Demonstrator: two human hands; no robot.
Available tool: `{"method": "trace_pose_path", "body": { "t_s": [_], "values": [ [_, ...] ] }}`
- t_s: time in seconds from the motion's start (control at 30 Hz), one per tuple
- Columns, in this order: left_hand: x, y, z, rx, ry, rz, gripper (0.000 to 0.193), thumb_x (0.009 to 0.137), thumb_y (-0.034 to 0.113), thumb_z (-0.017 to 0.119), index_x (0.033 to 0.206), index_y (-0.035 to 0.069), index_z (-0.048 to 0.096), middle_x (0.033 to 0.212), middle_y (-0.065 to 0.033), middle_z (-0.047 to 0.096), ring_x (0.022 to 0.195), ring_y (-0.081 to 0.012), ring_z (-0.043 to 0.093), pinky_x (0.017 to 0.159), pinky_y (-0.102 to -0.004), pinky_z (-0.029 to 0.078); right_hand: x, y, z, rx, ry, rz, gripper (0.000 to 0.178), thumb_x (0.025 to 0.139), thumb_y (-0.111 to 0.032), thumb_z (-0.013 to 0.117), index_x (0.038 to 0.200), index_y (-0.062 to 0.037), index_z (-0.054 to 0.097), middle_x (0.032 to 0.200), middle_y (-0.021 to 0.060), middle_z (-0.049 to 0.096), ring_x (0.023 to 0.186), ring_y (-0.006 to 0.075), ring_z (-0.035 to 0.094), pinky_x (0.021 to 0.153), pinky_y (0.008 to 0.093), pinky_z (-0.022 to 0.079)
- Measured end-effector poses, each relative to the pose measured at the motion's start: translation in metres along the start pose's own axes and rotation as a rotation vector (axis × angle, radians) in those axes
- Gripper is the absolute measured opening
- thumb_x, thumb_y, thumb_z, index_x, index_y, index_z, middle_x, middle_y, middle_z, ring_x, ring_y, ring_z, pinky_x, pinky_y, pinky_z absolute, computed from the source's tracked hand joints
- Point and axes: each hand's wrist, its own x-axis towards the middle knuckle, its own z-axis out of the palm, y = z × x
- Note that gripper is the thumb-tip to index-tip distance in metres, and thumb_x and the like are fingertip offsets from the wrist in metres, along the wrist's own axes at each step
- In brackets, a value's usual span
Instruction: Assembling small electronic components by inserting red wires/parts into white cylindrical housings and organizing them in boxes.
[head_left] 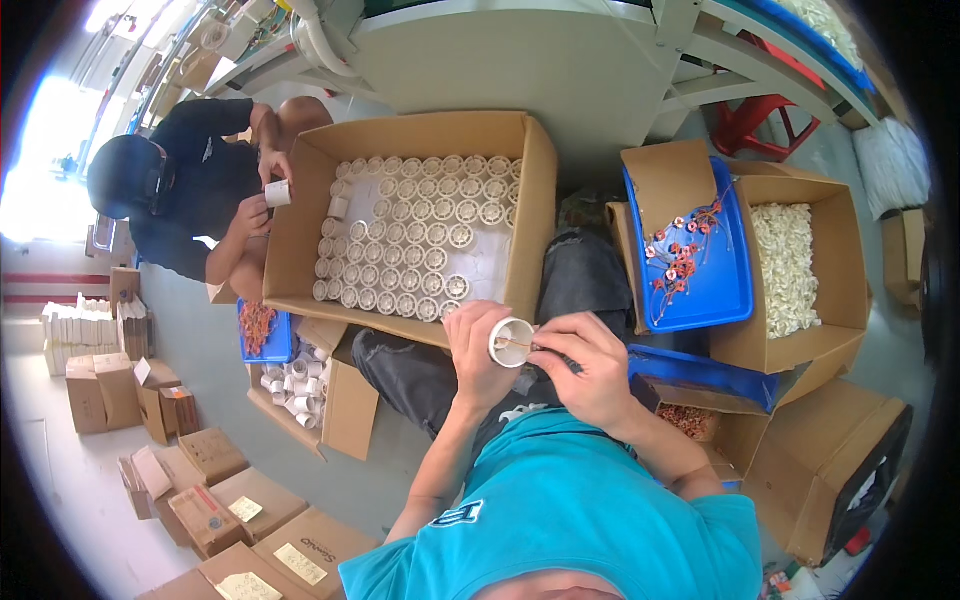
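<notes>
The left hand [472, 345] is curled round a white cup [507, 331], its mouth turned toward the right hand, just above the wearer's lap. The right hand [587, 362] has thumb and forefinger nearly closed at the rim, pinching a thin orange-brown wire [519, 345] that runs into the cup. What the wire meets inside is too small to make out.

For this step, I would keep the left grip firm but light, tilt the mouth up so the inside can be seen, and guide the wire gently without scraping it over the rim.

Close ahead, the near wall of a large carton [541, 200] almost meets the left hand, so a wide elbow or wrist swing could knock it. Inside stand rows of white round pieces [421, 210]. To the right, a blue tray [737, 305] carries red parts with wires [684, 268]; its raised edge and the cardboard piece [678, 190] leaning in it could hinder reaching. Beyond it, another carton [818, 343] holds small white pieces [785, 270].

Across the large carton at left, a co-worker [195, 165] handles another white cup [278, 194]. Farther off sits a red stool [742, 125].
</notes>
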Motion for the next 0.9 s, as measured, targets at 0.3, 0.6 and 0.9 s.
{"method": "trace_pose_path", "body": {
  "t_s": [0.3,0.6,0.9],
  "values": [
    [-0.003,0.006,0.01,-0.14,-0.052,-0.079,0.042,0.064,-0.002,0.078,0.102,0.001,0.061,0.097,-0.0148,0.066,0.086,-0.0323,0.066,0.071,-0.0379,0.053,0.01,0.008,0.014,-0.127,-0.021,-0.026,0.018,0.069,-0.004,0.076,0.087,-0.0056,0.075,0.102,0.0094,0.063,0.094,0.0268,0.06,0.078,0.0366,0.052],
    [0.01,0.01,0.009,-0.178,-0.1,-0.039,0.044,0.064,-0.004,0.08,0.103,0.001,0.061,0.096,-0.0159,0.065,0.083,-0.0324,0.067,0.069,-0.0362,0.056,0.012,0.013,0.012,0.039,-0.014,0.124,0.02,0.067,-0.008,0.079,0.086,-0.0042,0.076,0.098,0.0085,0.064,0.093,0.0258,0.062,0.082,0.0364,0.051],
    [0.011,0.012,0.011,-0.199,-0.118,-0.035,0.045,0.063,-0.005,0.079,0.104,0.0,0.06,0.096,-0.0161,0.065,0.084,-0.0327,0.068,0.069,-0.037,0.056,0.013,0.014,0.001,0.068,-0.106,0.178,0.021,0.071,0.002,0.076,0.091,-0.0031,0.077,0.107,0.0103,0.063,0.097,0.0241,0.063,0.084,0.0327,0.052]
  ]
}}
